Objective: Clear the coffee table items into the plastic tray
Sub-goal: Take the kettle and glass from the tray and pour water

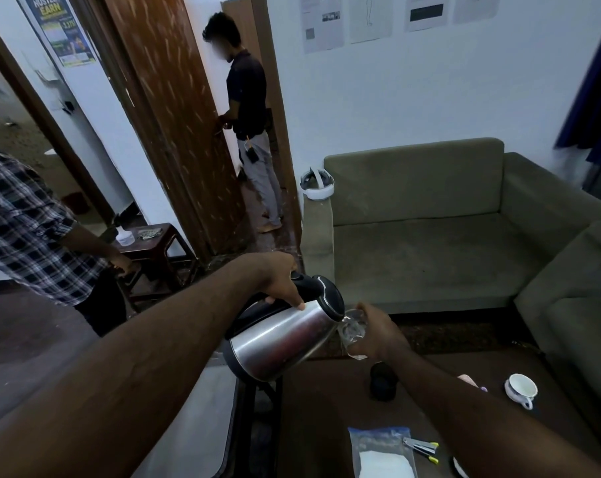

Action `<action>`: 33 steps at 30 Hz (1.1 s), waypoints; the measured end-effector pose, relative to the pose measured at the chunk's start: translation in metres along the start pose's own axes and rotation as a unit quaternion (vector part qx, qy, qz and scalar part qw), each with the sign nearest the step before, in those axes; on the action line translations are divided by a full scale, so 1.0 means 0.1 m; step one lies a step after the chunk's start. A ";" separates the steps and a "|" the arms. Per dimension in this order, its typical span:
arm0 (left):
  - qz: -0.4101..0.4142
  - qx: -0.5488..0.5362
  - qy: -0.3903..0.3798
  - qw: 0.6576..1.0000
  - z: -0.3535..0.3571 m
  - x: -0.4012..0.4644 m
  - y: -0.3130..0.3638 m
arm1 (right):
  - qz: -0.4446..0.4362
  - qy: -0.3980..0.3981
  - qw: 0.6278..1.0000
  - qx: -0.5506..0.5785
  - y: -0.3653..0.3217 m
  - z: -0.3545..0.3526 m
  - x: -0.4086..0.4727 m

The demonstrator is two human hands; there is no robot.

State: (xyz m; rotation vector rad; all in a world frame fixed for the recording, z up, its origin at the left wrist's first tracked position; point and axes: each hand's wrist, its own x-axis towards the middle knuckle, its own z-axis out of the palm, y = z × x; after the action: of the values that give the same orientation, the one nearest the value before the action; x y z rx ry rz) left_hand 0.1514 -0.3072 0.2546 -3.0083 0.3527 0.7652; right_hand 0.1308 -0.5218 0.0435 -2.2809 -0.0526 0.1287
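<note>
My left hand (277, 277) grips the black handle of a steel electric kettle (282, 338), which is tilted with its spout down to the right. My right hand (378, 331) holds a clear glass (352, 327) right under the spout, and water shows in the glass. Both are held above the far edge of the dark coffee table (323, 408). On the table lie a white cup (520, 389), a black round object (381, 381), a zip bag with white contents (383, 453) and a stapler (421, 447). A pale tray-like surface (195, 426) sits left of the table.
A green sofa (430, 236) stands behind and right of the table, with a white headset (317, 184) on its armrest. One person in a checked shirt stands at left by a small wooden stool (154, 246). Another person stands in the doorway at a wooden door (175, 132).
</note>
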 end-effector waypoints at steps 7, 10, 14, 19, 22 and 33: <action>-0.003 0.003 -0.010 1.000 -0.09 -0.06 0.01 | -0.001 -0.002 1.000 0.023 0.04 -0.05 -0.05; -0.001 0.013 -0.007 1.000 -0.14 -0.08 0.01 | 0.000 -0.001 1.000 0.005 0.03 -0.06 -0.09; 0.005 0.019 -0.010 1.000 -0.22 -0.11 -0.01 | 0.001 0.008 1.000 -0.017 0.05 -0.05 -0.15; -0.004 0.011 -0.011 1.000 -0.32 -0.16 -0.02 | 0.020 0.008 1.000 -0.013 0.08 -0.05 -0.18; -0.004 0.014 -0.006 1.000 -0.36 -0.17 -0.02 | 0.021 0.005 1.000 -0.004 0.10 -0.05 -0.20; -0.001 -0.012 -0.017 1.000 -0.43 -0.19 -0.08 | 0.021 0.010 1.000 -0.001 0.13 -0.05 -0.25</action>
State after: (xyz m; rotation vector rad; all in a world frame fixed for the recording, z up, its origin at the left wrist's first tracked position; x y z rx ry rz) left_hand 0.1575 -0.2987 0.3013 -3.0141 0.3418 0.8255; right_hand 0.1062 -0.5358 0.0385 -2.2855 0.0046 0.1282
